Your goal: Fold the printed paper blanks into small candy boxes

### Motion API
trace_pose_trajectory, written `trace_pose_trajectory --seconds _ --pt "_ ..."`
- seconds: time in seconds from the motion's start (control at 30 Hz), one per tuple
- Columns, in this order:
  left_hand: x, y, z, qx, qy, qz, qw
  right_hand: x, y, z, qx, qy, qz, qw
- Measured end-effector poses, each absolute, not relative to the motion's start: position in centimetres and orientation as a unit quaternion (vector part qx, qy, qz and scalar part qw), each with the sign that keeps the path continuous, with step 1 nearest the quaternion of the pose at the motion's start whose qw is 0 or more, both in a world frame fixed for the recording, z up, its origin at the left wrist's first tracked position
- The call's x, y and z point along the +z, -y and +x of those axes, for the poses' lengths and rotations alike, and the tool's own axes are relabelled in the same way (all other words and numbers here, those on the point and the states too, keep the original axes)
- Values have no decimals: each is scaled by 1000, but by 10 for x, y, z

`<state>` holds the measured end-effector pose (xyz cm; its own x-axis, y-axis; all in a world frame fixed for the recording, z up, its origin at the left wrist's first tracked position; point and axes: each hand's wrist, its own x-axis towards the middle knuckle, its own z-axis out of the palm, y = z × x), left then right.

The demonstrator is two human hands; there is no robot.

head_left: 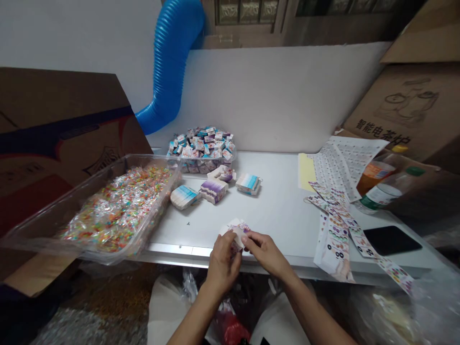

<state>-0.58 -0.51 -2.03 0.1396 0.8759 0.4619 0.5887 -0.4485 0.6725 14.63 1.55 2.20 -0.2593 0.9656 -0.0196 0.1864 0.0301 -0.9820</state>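
The left hand [224, 262] is closed round a small piece of printed paper [235, 229], its fingers curled and its thumb near the lower side. The right hand [266, 253] has the right side of the same piece pinched between thumb and forefinger, the other fingers bent in. The piece is held up near the front edge of the white bench [275, 206], in front of the person; whether it touches the top cannot be told.

Beyond the hands lie four small stacks of paper: a blue and white stack [184, 197] on the left, a purple and white stack [213, 190] beside it, a pale stack [221, 174] just behind that, and another blue stack [248, 184] to the right. Behind them a clear tub [204, 166] is heaped with little printed boxes [201, 143].

To the left, a large clear tray [39, 238] holds many small clear packets [118, 211] with bright bits in them. On the right lie long printed strips [336, 247], some hanging over the front edge, with a black phone [391, 240] beside them. Farther back are a printed sheet [345, 160] and a bottle with a green cap [384, 194], tilted.
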Motion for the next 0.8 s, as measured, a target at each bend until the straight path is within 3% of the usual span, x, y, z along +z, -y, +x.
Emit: trace_pose_trajectory --seconds 0.13,0.23,0.47,0.67,0.8 --pt "-13 6 -3 453 -534 682 211 12 -4 138 631 477 -421 443" --pt "-15 8 -3 479 -487 711 169 7 2 128 663 410 -413 470" --pt "-25 14 -2 454 -471 735 179 6 11 119 387 606 -504 479" --pt "-31 16 -2 443 -500 726 164 6 11 120 346 626 -556 423" --pt "-41 13 -4 435 -468 760 117 6 15 120 184 727 -547 372"
